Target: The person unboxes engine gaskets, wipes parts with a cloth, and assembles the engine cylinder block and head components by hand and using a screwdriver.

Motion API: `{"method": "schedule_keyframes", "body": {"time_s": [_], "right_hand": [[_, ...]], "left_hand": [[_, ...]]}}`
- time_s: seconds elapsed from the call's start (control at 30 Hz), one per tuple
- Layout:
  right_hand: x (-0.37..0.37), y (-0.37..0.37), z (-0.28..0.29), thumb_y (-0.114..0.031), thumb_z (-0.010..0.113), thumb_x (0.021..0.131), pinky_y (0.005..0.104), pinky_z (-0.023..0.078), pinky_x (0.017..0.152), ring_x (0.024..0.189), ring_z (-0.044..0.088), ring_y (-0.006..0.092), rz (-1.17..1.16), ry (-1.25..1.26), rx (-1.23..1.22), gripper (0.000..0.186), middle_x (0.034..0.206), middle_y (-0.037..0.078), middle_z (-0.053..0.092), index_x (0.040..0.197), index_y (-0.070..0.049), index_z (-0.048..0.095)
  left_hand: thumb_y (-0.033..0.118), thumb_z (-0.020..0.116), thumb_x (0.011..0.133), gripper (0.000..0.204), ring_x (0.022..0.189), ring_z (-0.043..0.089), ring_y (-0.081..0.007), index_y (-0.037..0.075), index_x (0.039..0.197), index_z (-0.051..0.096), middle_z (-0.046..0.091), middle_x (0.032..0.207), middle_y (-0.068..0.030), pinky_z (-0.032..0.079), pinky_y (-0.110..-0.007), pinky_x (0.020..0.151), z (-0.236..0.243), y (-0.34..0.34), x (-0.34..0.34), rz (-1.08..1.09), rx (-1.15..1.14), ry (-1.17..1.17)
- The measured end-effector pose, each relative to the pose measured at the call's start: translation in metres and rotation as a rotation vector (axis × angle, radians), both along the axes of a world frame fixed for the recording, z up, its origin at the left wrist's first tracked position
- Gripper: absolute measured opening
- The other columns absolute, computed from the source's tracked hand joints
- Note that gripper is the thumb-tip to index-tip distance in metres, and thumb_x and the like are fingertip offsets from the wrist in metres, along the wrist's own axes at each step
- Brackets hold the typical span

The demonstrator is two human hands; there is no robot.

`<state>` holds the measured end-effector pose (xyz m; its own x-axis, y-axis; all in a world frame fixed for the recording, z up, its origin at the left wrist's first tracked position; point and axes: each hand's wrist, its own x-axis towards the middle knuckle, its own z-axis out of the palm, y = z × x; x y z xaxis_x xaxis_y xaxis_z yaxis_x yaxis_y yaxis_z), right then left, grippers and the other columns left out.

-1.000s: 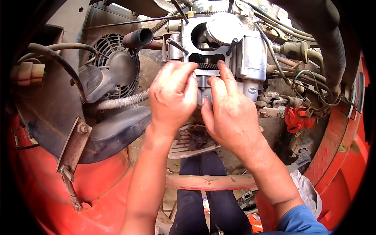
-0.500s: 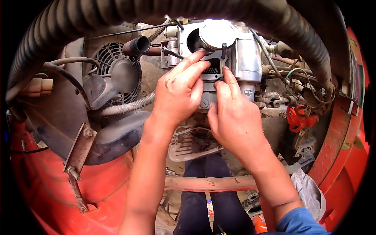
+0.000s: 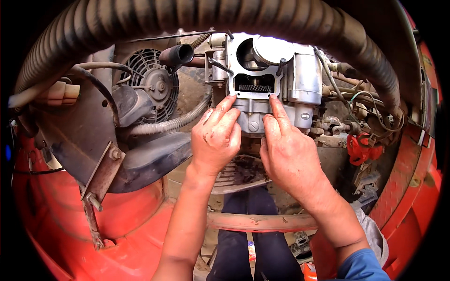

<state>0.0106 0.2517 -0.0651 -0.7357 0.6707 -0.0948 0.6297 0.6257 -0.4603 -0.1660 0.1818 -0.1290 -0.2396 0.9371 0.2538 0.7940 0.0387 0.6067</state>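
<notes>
A silver engine block [image 3: 304,79] stands open in front of me, with a flat grey gasket [image 3: 256,73] lying on its top face. The index fingertip of my left hand [image 3: 213,140] touches the gasket's near left corner. At the near right corner rests the index fingertip of my right hand [image 3: 293,150]. Both hands have fingers stretched forward and hold nothing. Beyond them a round piston [image 3: 274,49] leans over the bore, its crown facing up. Dark studs [image 3: 221,66] rise around the opening, and a toothed part [image 3: 255,87] shows inside the near opening.
A thick ribbed hose [image 3: 211,16] arches across the top. To the left are a caged fan [image 3: 157,86] and a black pipe mouth [image 3: 180,55]. Wires [image 3: 368,107] and a red plastic piece [image 3: 363,147] lie right. A red crossbar [image 3: 262,222] runs before my legs.
My left hand has drawn back from beside the piston to the gasket's near left corner. My right index finger has moved down to the near right corner. The view has shifted slightly.
</notes>
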Motion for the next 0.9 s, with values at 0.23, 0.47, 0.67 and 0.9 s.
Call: {"method": "schedule_keyframes", "body": {"time_s": [0.23,0.47,0.67,0.9], "right_hand": [[-0.005,0.001,0.007,-0.008,0.069,0.087,0.0429,0.062,0.073,0.086,0.074,0.0364,-0.025,0.005,-0.028,0.034,0.146,0.031,0.056,0.117,0.004,0.057],[-0.01,0.008,0.005,-0.008,0.067,0.087,0.0418,0.062,0.067,0.079,0.074,0.0346,0.014,-0.095,0.06,0.026,0.141,0.033,0.059,0.108,0.003,0.055],[-0.025,0.018,0.005,-0.007,0.066,0.087,0.0452,0.062,0.066,0.079,0.074,0.0407,-0.055,0.01,0.121,0.025,0.134,0.038,0.061,0.106,0.005,0.055],[-0.039,0.027,-0.008,-0.005,0.066,0.085,0.0496,0.062,0.072,0.084,0.072,0.0466,-0.09,-0.097,0.099,0.035,0.137,0.034,0.06,0.117,0.007,0.056]], "left_hand": [[-0.006,0.067,0.073,0.023,0.093,0.073,-0.0353,0.001,0.095,0.069,0.073,0.121,-0.0167,0.06,-0.041,0.084,0.001,0.003,-0.004,-0.025,0.069,-0.027],[-0.007,0.062,0.075,0.017,0.093,0.073,-0.0361,0.002,0.088,0.068,0.074,0.118,-0.0171,0.059,-0.041,0.08,-0.002,0.011,-0.011,0.02,0.055,-0.099],[-0.004,0.059,0.079,0.014,0.099,0.074,-0.0361,0.001,0.088,0.07,0.074,0.12,-0.0215,0.059,-0.042,0.085,-0.003,0.028,-0.023,0.067,0.111,-0.13],[0.002,0.067,0.08,0.005,0.1,0.073,-0.0355,0.003,0.084,0.069,0.075,0.12,-0.0176,0.059,-0.043,0.09,-0.015,0.041,-0.04,-0.013,0.079,0.017]]}}
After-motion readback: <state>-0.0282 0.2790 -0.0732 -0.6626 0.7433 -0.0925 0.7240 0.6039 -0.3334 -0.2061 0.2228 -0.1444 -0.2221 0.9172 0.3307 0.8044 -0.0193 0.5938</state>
